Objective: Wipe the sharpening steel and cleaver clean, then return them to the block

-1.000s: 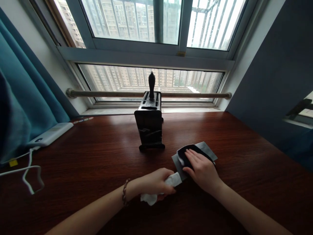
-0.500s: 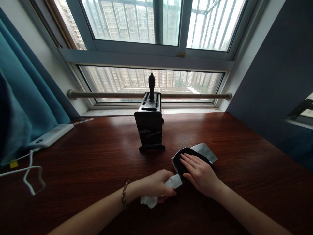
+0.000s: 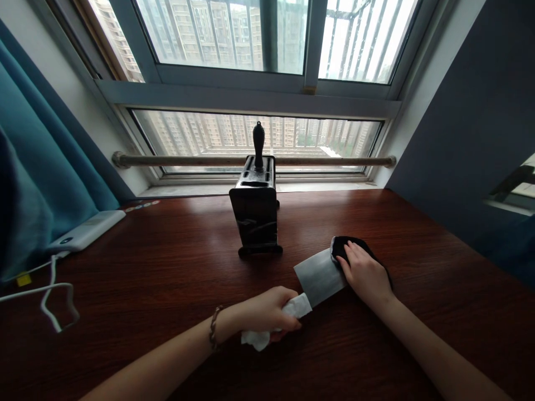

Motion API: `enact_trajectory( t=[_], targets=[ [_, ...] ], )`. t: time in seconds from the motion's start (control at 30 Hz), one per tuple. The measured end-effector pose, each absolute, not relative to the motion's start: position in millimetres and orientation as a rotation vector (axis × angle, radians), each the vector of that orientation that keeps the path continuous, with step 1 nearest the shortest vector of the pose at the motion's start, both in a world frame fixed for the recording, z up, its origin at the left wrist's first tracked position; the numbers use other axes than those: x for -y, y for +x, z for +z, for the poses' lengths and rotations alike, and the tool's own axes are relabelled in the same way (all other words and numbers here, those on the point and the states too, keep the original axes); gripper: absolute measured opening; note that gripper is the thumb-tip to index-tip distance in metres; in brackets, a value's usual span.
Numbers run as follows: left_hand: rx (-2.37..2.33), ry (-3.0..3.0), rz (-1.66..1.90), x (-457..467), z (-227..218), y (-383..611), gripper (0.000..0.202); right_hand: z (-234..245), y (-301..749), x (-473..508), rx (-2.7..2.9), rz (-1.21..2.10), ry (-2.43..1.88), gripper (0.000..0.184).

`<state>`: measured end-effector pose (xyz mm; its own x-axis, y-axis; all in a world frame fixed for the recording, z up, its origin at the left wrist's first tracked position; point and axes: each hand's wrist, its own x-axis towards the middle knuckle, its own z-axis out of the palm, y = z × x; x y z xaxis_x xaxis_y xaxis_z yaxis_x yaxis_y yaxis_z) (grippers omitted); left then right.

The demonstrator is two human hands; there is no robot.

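Observation:
My left hand (image 3: 273,312) is closed round the handle of a cleaver, with white tissue (image 3: 297,306) wrapped between the palm and the handle. The handle itself is hidden. The broad grey cleaver blade (image 3: 320,278) lies flat just over the table, pointing to the right. Over the blade's far end is a black cloth (image 3: 340,245), with a paler edge. My right hand (image 3: 368,273) holds this cloth against the blade, fingers bent over it, and hides the blade's tip.
A black knife block (image 3: 254,220) with one dark-handled tool (image 3: 258,146) upright in it stands on the reddish-brown table (image 3: 175,267). At the left are a white power strip (image 3: 90,231), a white cable (image 3: 53,301) and a blue curtain (image 3: 50,161). A metal rail (image 3: 200,161) crosses the window.
My right hand and the black cloth have slid right along the blade towards its far end, uncovering the part near the handle. My left hand has stayed in place.

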<state>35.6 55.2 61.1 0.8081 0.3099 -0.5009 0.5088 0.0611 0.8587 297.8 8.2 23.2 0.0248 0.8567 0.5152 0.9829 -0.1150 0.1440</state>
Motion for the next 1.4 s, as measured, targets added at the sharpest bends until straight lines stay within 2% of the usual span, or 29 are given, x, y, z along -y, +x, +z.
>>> enact_trajectory(
  t=[0.3, 0.67, 1.03, 1.4],
  targets=[
    [-0.666, 1.526, -0.161, -55.4, 59.3, 36.2, 0.018, 22.6, 282.8, -0.6, 1.991, -0.764, -1.932, 0.039],
    [-0.681, 1.497, -0.160, -55.5, 56.9, 35.9, 0.019, 42.5, 254.2, 15.8, 2.342, -0.323, -1.322, 0.034],
    [-0.704, 1.505, -0.184, -56.5, 57.4, 35.7, 0.020, 41.7, 255.1, 15.6, 2.271, -0.250, -1.383, 0.033],
    [-0.685, 1.501, -0.195, -57.1, 56.7, 35.4, 0.023, 37.2, 257.3, 14.5, 2.247, -0.327, -1.394, 0.031]
  ],
)
